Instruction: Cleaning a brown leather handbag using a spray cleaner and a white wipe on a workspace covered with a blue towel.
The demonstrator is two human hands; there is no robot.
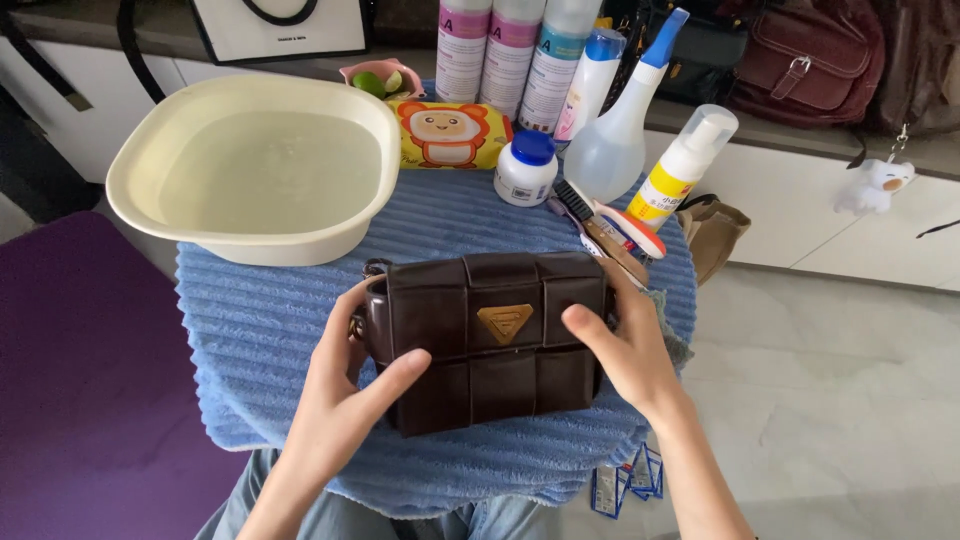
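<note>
Left hand (pixel 345 385) and right hand (pixel 620 345) both grasp the dark brown handbag (pixel 485 335) by its ends, on the blue towel (pixel 260 330), near the cream basin (pixel 255 165).

Both hands (pixel 480 370) around brown bag (pixel 487 335)

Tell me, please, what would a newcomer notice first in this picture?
The dark brown bag at the centre, gripped at its ends by the left hand and right hand on a blue towel. Next, the cream basin of water at upper left, then the row of bottles along the back.
</note>
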